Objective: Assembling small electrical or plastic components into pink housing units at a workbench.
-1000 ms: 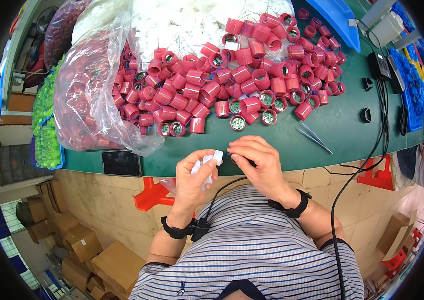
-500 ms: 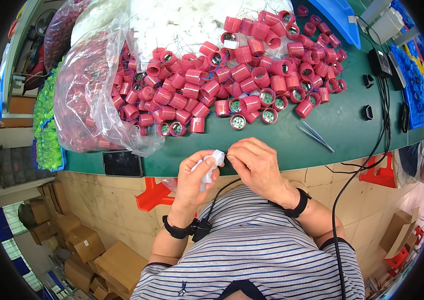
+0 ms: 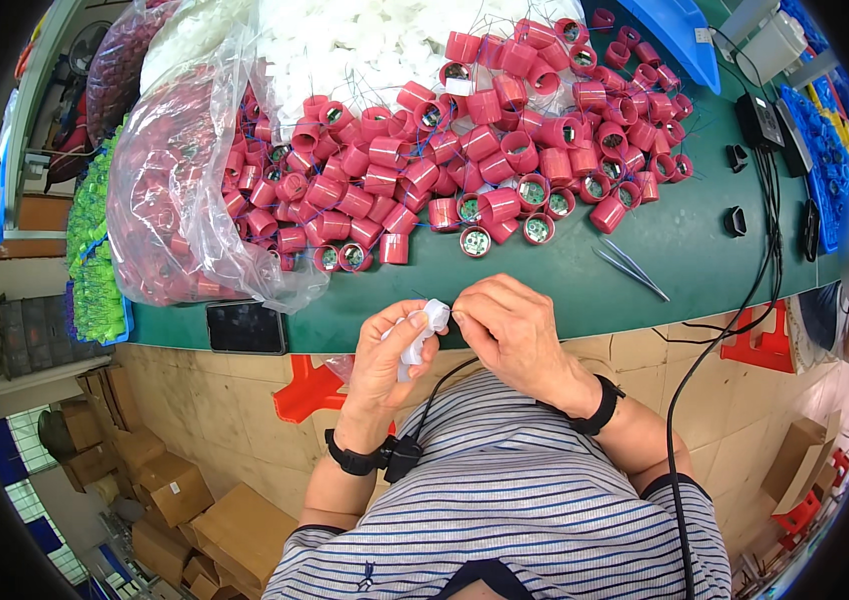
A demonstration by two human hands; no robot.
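Observation:
Just off the table's near edge, my left hand is closed around a white plastic part, whose rounded end pokes out between thumb and fingers. My right hand is beside it on the right, thumb and fingertips pinched close to that end. Whatever sits in this pinch is too small to make out; it looks like a thin dark strand. Beyond both hands lies a heap of red cylindrical housings, several with green circuit boards inside and thin blue wires trailing out.
Tweezers lie right on the green table. A phone-like black device rests at the near left edge, by a clear bag of red housings. White parts are piled behind. Black cables hang at right; a red stool stands below.
Both hands stay almost in place, with the white part still in the left. The right fingertips have shifted very slightly. At the far right edge, a person's arm has moved.

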